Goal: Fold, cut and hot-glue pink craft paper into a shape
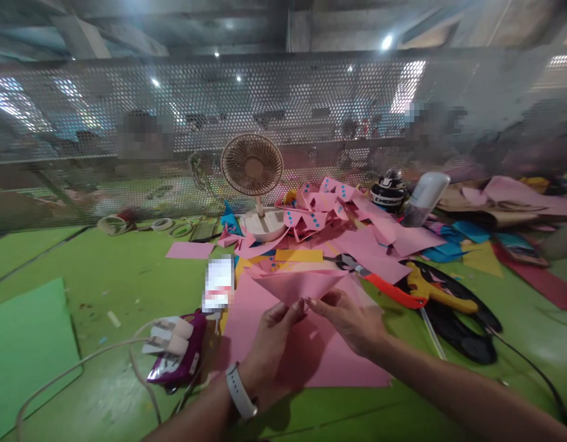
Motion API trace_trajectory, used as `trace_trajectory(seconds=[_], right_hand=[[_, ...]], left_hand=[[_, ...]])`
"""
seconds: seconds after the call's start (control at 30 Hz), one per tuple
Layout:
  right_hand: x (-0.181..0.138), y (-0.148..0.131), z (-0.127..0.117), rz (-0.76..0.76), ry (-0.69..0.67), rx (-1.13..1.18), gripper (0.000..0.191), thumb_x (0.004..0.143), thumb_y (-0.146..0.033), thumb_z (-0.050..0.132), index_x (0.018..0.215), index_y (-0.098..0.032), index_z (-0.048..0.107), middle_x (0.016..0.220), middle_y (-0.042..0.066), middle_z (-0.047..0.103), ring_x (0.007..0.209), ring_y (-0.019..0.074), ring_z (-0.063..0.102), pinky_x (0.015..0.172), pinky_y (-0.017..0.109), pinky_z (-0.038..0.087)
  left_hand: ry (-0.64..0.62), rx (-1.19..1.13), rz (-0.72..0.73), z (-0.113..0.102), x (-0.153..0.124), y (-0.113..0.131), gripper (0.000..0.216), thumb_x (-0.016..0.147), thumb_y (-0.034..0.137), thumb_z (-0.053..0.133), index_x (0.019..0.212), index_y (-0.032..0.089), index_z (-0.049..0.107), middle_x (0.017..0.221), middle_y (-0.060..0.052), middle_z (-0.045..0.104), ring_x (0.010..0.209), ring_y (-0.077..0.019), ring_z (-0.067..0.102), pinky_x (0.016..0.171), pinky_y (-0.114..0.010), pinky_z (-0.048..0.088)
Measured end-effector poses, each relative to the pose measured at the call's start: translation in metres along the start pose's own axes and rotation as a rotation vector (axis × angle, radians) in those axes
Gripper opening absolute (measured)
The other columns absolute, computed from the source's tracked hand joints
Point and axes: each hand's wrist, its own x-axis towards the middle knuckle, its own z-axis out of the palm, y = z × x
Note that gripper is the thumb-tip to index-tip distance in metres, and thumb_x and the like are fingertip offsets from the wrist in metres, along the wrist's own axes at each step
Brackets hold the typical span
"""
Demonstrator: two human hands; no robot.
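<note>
Pinching the folded pink paper [302, 283], left hand [270, 337] and right hand [352, 320] both clamped on it, you could skew the crease — one uneven tug.

craft w/shop, green bench [104, 276], paper scraps [357, 239], mesh divider [173, 123]

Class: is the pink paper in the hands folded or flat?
Folded: pink paper forms a triangle, pinched between left hand and right hand.
</note>
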Motion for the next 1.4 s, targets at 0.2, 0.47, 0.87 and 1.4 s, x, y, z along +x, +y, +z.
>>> trace_trajectory(seconds=[0.2, 0.47, 0.87, 1.4], right_hand=[[0.003, 0.009, 0.000, 0.028, 0.089, 0.124, 0.026, 0.073, -0.044, 0.077, 0.072, -0.019, 0.072, 0.065, 0.000, 0.066, 0.068, 0.0162, 0.059, 0.075, 0.033, 0.046], [0.012, -0.005, -0.006, -0.116, 0.132, 0.096, 0.033, 0.077, -0.051, 0.070, 0.064, -0.021, 0.066, 0.075, 0.003, 0.070, 0.086, 0.0206, 0.062, 0.081, 0.034, 0.046], [0.018, -0.014, -0.021, -0.081, 0.240, 0.087, 0.031, 0.077, -0.051, 0.072, 0.090, -0.022, 0.071, 0.097, 0.004, 0.071, 0.094, 0.0188, 0.062, 0.086, 0.032, 0.046], [0.011, 0.016, -0.011, 0.031, 0.149, -0.370, 0.042, 0.065, -0.055, 0.077, 0.067, -0.013, 0.071, 0.063, 0.005, 0.068, 0.058, 0.0154, 0.058, 0.053, 0.026, 0.043]], left_hand=[[-0.020, 0.039, 0.031, 0.004, -0.002, -0.005, 0.031, 0.077, 0.042, 0.076, 0.093, 0.016, 0.076, 0.101, -0.010, 0.074, 0.100, -0.0265, 0.065, 0.093, -0.036, 0.046], [0.072, 0.129, -0.013, 0.001, -0.002, 0.002, 0.036, 0.074, 0.048, 0.076, 0.088, 0.015, 0.077, 0.094, -0.010, 0.074, 0.097, -0.0258, 0.063, 0.089, -0.034, 0.046], [0.209, -0.046, -0.009, -0.002, 0.003, -0.001, 0.032, 0.068, 0.044, 0.082, 0.081, 0.015, 0.074, 0.086, -0.007, 0.072, 0.085, -0.0204, 0.063, 0.080, -0.029, 0.047], [0.095, -0.240, -0.059, 0.010, -0.004, -0.007, 0.022, 0.070, 0.033, 0.082, 0.080, 0.016, 0.073, 0.084, -0.004, 0.073, 0.079, -0.0165, 0.064, 0.077, -0.026, 0.048]])
